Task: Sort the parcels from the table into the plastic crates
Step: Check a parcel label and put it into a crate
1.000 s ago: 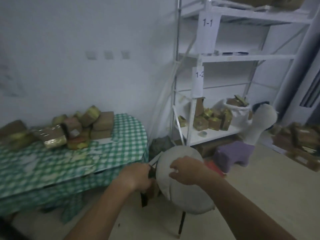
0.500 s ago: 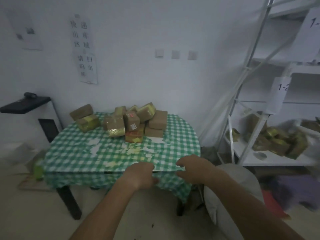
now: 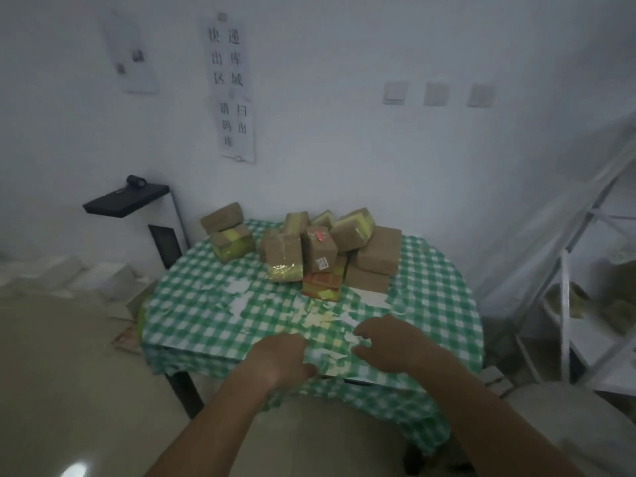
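- A dim, white-walled room: the surface [image 3: 430,304] wears a green-and-white checked cloth, two printed notices [image 3: 234,87] hang on the wall beyond the hands, and a white metal shelving rack [image 3: 585,256] stands off to the right of the right hand.
- A second ago the view faced that rack, with both hands on a pale round stool seat; it has since swung left to the surface, and both hands have come forward over its near edge.
- The left hand [image 3: 280,358] hovers over the near rim, back up, fingers curled under; I cannot tell whether it touches the cloth or pinches anything.
- The right hand [image 3: 390,342] lies just beside it, fingers loosely bent and slightly spread above the torn paper scraps [image 3: 241,297], holding nothing.
- The parcels [image 3: 309,249], brown boxes with yellow tape, sit heaped at the far side, well beyond both hands; one brown parcel with a barcode label [image 3: 318,249] stands upright at the front of the heap.
- A black stand [image 3: 124,201] is far to the left of the left hand.
- No plastic crate shows in this view.
- My judgement: the turn means sorting is about to start, with no parcel lifted yet. The next move calls for a longer reach across the scraps, and pulling one box may topple the stack.
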